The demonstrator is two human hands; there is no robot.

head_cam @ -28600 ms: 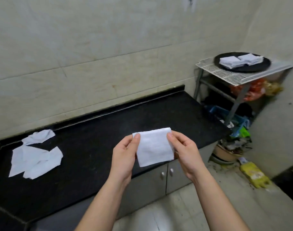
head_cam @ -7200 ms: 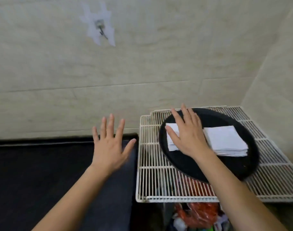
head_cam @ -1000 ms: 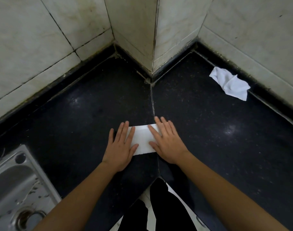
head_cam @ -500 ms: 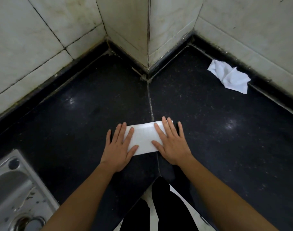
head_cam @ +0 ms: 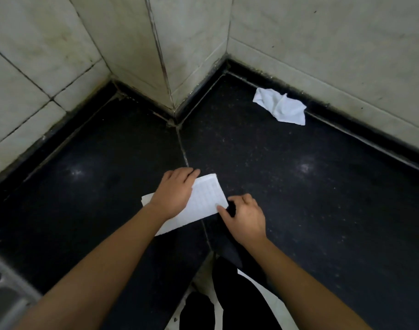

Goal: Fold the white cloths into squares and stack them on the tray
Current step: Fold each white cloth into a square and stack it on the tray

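The black countertop (head_cam: 299, 198) fills the corner below the tiled walls (head_cam: 322, 44). Near the person lies the half-folded white cloth (head_cam: 207, 198), not yet square. A crumpled cloth (head_cam: 281, 109) waits well apart by the wall. The left hand (head_cam: 174, 195) lies on the near cloth, fingers bent over its far edge, gripping it. The right hand (head_cam: 245, 217) has curled fingers, thumb touching the right corner; if it pinches, I cannot tell. Next, I think, the final fold needs edges meeting evenly.
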